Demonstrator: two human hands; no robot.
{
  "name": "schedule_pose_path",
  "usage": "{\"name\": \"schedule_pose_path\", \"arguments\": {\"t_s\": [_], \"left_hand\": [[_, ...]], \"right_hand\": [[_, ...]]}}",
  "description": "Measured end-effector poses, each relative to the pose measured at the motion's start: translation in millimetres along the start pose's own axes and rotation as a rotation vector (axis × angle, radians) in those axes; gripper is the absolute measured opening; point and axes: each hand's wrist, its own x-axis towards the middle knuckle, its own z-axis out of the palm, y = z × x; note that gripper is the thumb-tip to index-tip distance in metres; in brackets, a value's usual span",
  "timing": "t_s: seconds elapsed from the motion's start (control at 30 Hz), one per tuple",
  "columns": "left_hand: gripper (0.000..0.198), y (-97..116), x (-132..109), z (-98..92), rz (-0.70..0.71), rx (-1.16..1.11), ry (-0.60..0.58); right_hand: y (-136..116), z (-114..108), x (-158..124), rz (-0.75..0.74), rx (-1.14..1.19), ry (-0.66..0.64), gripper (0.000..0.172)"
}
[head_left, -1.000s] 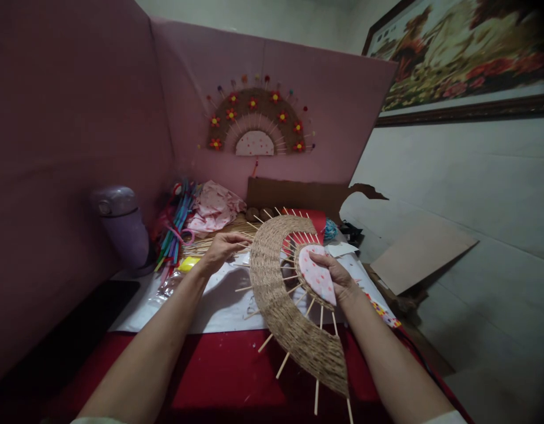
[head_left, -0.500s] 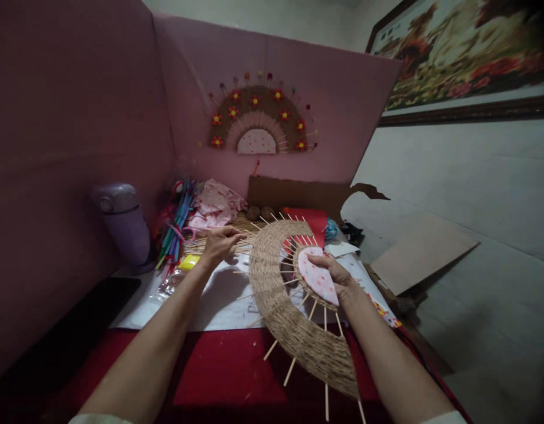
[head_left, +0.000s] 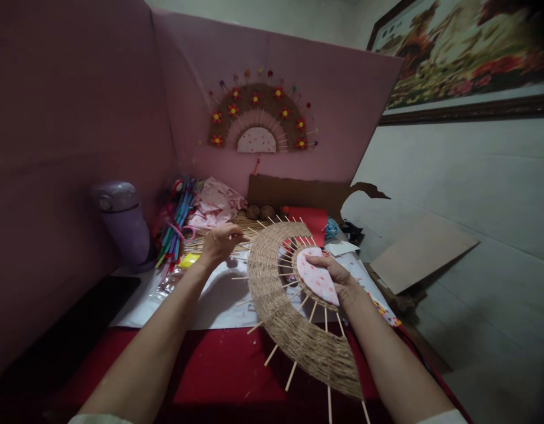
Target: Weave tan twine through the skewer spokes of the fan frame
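A woven half-ring of brown twine on thin wooden sticks fans out round a pink dotted half-circle. My right hand grips that half-circle, thumb on top and fingers beneath, and holds the whole fan tilted above the table. My left hand is at the fan's upper left, its thumb and fingers pinched together close to the stick tips. Whether a stick or anything else is between those fingers is too small to tell.
A purple bottle stands at the left, beside colourful pipe cleaners and crumpled pink cloth. Behind are a pink board bearing a flowered fan, brown cardboard, red sheet and blue yarn.
The fan has turned or shifted very slightly, its lower end a little to the right. My left hand has moved slightly; my right hand keeps its grip.
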Motion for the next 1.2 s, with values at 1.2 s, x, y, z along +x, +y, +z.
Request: {"name": "schedule_pose_path", "arguments": {"t_s": [1.2], "left_hand": [[0.018,3.0,-1.4,-6.6,-0.621,-0.79,-0.365]], "right_hand": [[1.2,-4.6,-3.0,0.074,-0.08,-0.047,0.016]]}}
